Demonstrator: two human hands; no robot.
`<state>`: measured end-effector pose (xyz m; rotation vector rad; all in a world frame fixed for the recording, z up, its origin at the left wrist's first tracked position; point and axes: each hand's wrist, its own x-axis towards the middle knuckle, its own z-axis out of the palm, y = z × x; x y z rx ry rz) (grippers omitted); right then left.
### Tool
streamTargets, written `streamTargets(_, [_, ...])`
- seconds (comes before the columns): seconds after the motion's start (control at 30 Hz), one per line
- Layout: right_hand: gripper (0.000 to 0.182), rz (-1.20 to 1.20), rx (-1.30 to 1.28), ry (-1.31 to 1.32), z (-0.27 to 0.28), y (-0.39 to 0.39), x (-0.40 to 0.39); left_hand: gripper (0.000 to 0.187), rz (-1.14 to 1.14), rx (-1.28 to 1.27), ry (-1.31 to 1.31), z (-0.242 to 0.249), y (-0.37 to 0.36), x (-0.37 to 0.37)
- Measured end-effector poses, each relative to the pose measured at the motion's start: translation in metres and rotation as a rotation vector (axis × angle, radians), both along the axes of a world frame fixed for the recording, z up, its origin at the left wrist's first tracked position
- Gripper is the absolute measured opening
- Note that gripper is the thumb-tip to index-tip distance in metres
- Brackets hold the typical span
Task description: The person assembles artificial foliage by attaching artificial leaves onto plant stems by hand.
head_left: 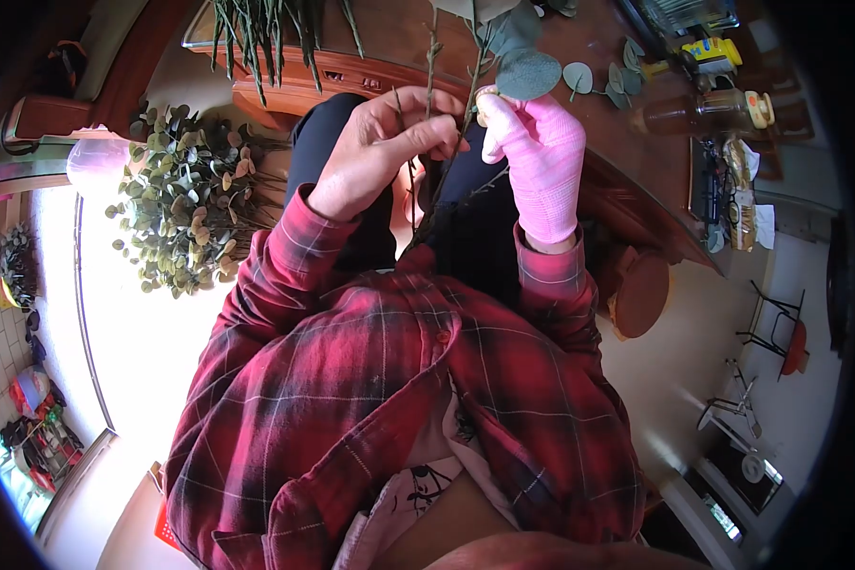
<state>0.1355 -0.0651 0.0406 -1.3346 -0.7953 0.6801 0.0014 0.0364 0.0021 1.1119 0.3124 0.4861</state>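
Observation:
My bare left hand is closed around thin brown stems that run up from my lap toward the wooden table. To its right, my right hand wears a pink glove with pale fingertips. Its fingers are pinched at a leafy eucalyptus branch, just below a large round grey-green leaf. The lower ends of the stems hang between my knees, above the dark trousers.
Green stems overhang the wooden table at upper left. A big bunch of eucalyptus lies left. A brown bottle, a yellow item and a wooden stool are on the right.

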Motion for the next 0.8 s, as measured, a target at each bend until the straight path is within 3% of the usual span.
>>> streamTargets(0.13, [0.011, -0.016, -0.026, -0.038, 0.001, 0.005, 0.002, 0.043, -0.012, -0.086, -0.042, -0.006, 0.004, 0.0])
streamTargets(0.23, [0.011, -0.023, -0.019, -0.022, 0.003, 0.008, 0.002, 0.047, 0.109, -0.113, -0.021, -0.012, 0.006, 0.0])
streamTargets(0.33, [0.012, -0.025, -0.032, -0.012, 0.002, 0.011, 0.003, 0.049, 0.426, 0.063, -0.101, -0.019, -0.007, 0.004])
streamTargets(0.4, [0.012, -0.022, -0.038, 0.0, 0.002, 0.011, 0.003, 0.05, 0.812, 0.719, 0.064, -0.021, -0.013, 0.003])
streamTargets(0.47, [0.012, -0.019, -0.035, -0.003, 0.001, 0.013, 0.003, 0.043, 0.885, 1.148, 0.051, -0.018, -0.015, -0.007])
streamTargets(0.5, [0.012, -0.02, -0.031, -0.01, 0.0, 0.013, 0.002, 0.037, 0.838, 1.211, 0.007, -0.017, -0.017, -0.008])
streamTargets(0.6, [0.013, -0.012, -0.022, -0.013, -0.003, 0.014, 0.0, 0.034, 0.653, 0.992, 0.077, -0.014, -0.03, -0.001])
streamTargets(0.8, [0.014, 0.001, -0.028, 0.004, -0.003, 0.013, -0.002, 0.018, 0.601, 0.932, 0.197, -0.014, -0.031, 0.011])
